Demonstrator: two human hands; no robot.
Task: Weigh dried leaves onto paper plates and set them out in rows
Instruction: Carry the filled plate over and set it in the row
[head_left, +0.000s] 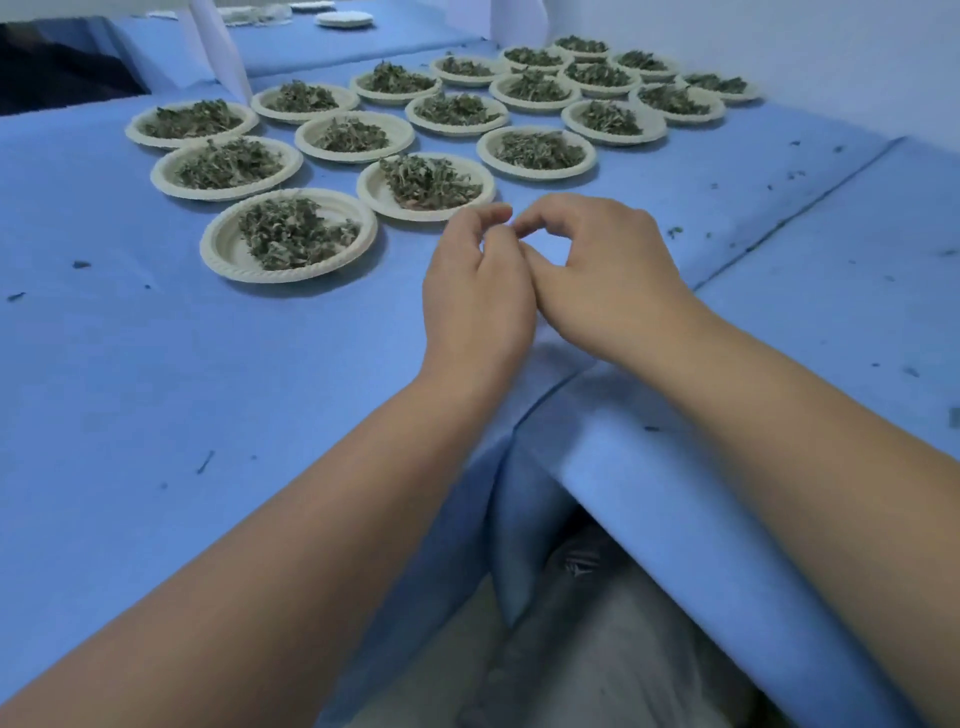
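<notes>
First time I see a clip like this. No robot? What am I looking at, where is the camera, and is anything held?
There is no machine here: a person works with bare hands, and the one camera sits on their head, looking forward and down. So the left hand and the right hand reach in from below. Their curled fingers meet at the tips above the blue sheet covering the surface; whether they pinch a small scrap I cannot tell. Beyond them paper plates of dried leaves stand in three rows. Loose leaf scraps dot the sheet, and what look like empty plates sit far back.
</notes>
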